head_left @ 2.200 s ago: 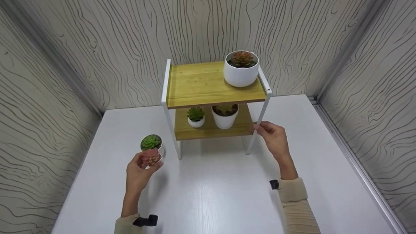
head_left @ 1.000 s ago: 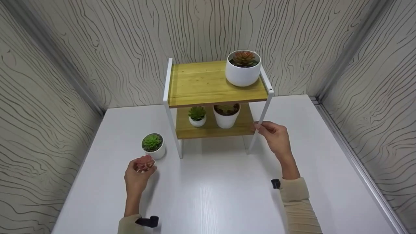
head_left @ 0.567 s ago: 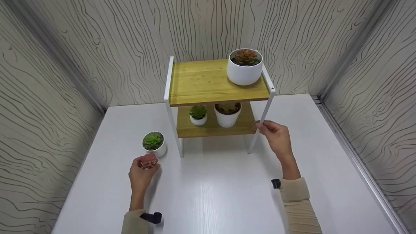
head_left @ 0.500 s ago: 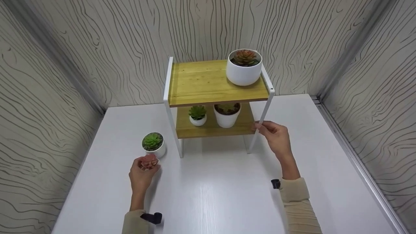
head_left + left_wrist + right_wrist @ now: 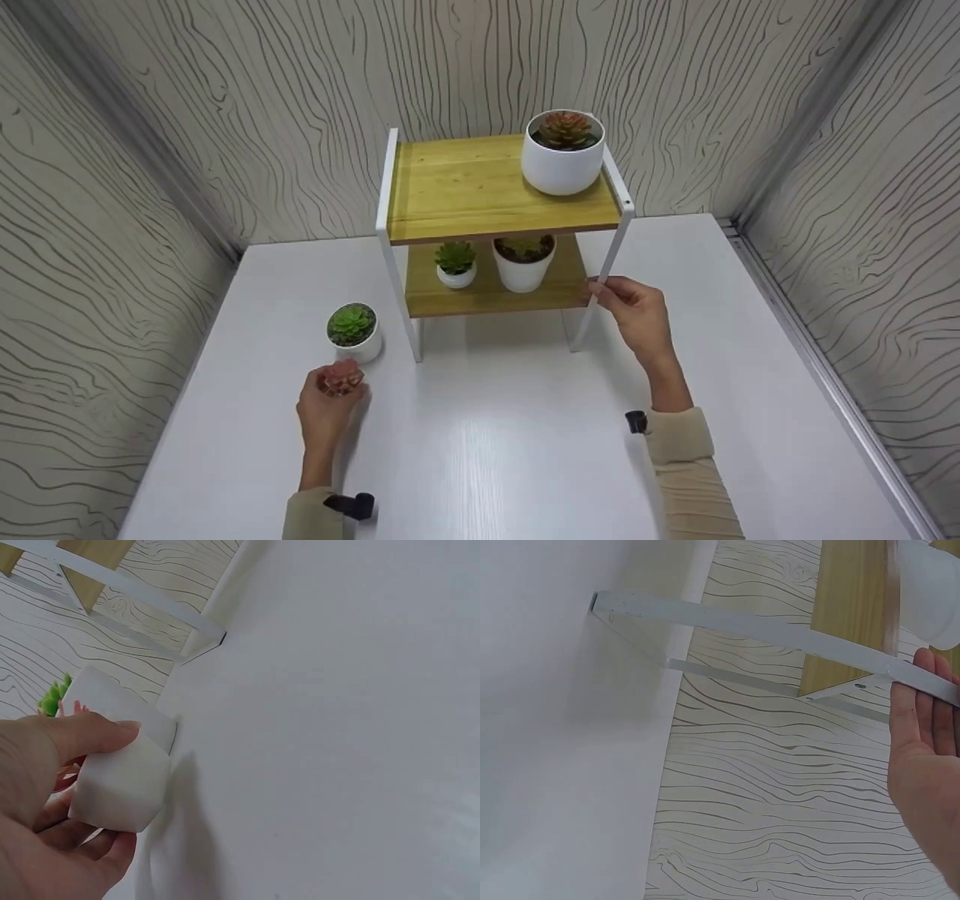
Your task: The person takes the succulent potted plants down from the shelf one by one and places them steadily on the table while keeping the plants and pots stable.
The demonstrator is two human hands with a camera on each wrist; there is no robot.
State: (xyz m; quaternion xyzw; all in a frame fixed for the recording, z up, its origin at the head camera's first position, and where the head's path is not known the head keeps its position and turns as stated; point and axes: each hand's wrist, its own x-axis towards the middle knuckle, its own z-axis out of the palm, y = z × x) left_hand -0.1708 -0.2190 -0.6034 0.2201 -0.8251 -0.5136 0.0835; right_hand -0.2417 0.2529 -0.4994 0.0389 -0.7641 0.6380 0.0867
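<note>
My left hand (image 5: 324,411) grips a small pink succulent (image 5: 343,376) by its white faceted pot (image 5: 124,784), thumb on one side and fingers on the other. Whether that pot touches the table cannot be told. Just beyond it stands a green succulent in a round white pot (image 5: 360,350). On the right, my right hand (image 5: 641,322) pinches the front leg of a two-tier shelf (image 5: 457,184) at lower-board height. In the right wrist view, thumb and fingers (image 5: 904,720) lie on either side of the white metal leg (image 5: 765,634).
A white bowl-shaped pot (image 5: 562,171) with a reddish succulent sits on the top board's right end. Below it, the lower board (image 5: 442,304) bears a small green potted plant (image 5: 456,276) and a larger white pot (image 5: 523,274). Patterned walls (image 5: 292,112) enclose the white table (image 5: 480,450).
My left hand has drawn the pink succulent toward me, off the green plant's pot it partly covered, then shifted it slightly right. My right hand keeps its hold on the shelf leg.
</note>
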